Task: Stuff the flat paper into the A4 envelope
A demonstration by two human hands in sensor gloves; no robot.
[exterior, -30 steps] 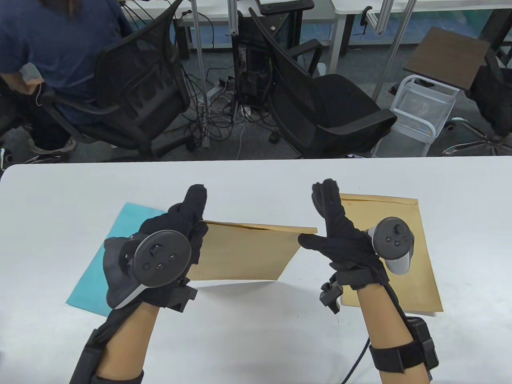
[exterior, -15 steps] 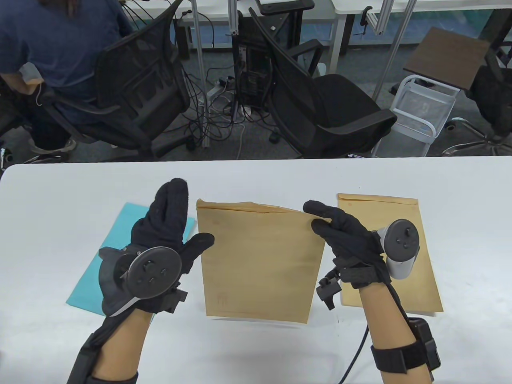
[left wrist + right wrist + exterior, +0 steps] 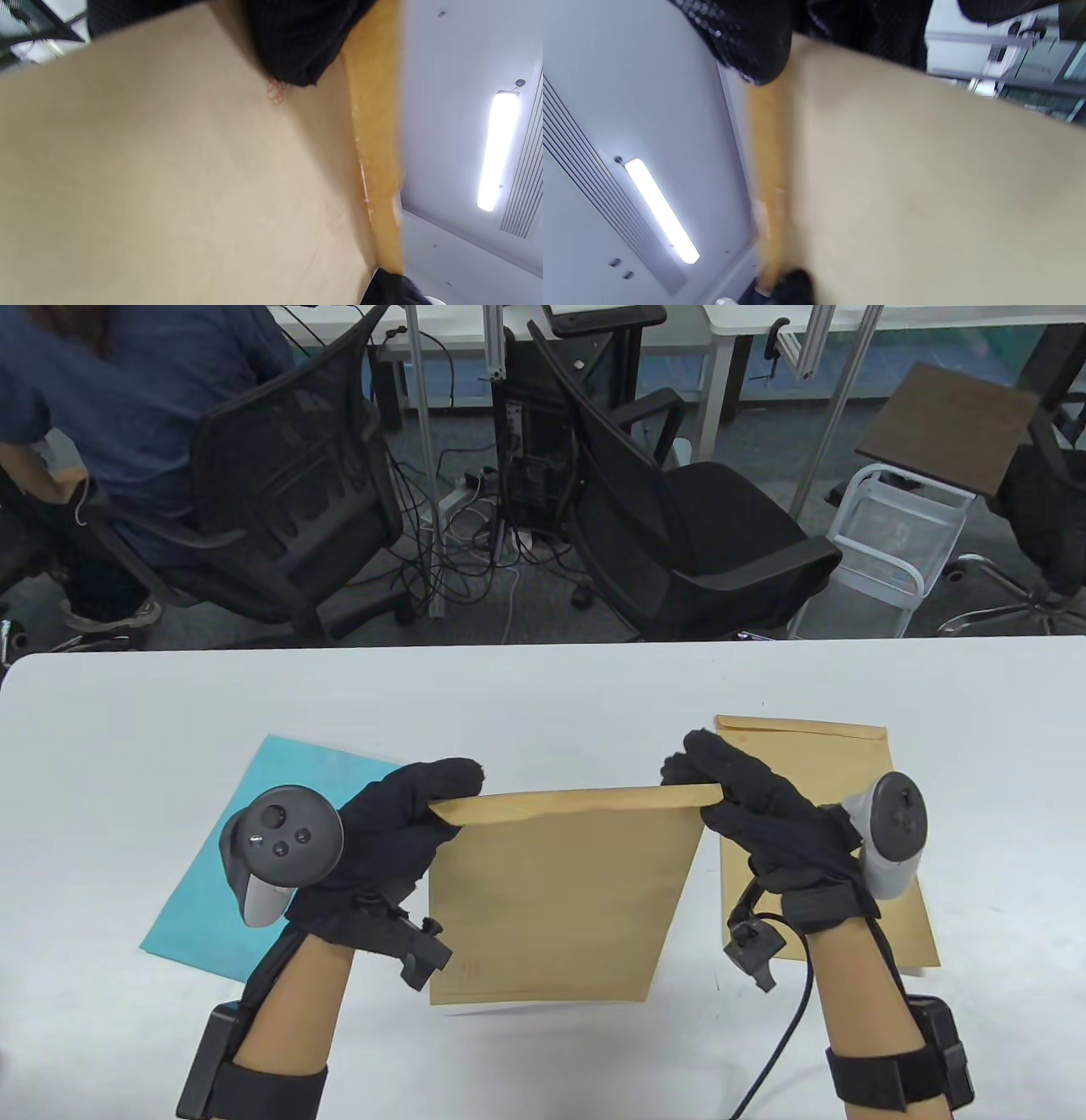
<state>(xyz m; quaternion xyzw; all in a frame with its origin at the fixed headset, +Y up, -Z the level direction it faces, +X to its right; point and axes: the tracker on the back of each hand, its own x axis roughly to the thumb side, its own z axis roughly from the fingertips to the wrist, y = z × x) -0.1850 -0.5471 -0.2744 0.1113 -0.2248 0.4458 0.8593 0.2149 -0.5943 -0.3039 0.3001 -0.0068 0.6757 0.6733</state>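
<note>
Above the white table [image 3: 543, 687], each hand's closed grip, left hand [image 3: 399, 836] and right hand [image 3: 755, 814], pinches the envelope's [image 3: 556, 899] upper corners.

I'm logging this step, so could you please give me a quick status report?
Left hand and right hand grip the held envelope by its top corners, off the table. Blue paper still out. Nothing blocking.

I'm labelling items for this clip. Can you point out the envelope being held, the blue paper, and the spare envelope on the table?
held envelope [image 3: 551, 891]: table view, middle of its front face.
blue paper [image 3: 280, 780]: table view, bare upper part.
spare envelope [image 3: 814, 746]: table view, top portion near its flap.
</note>
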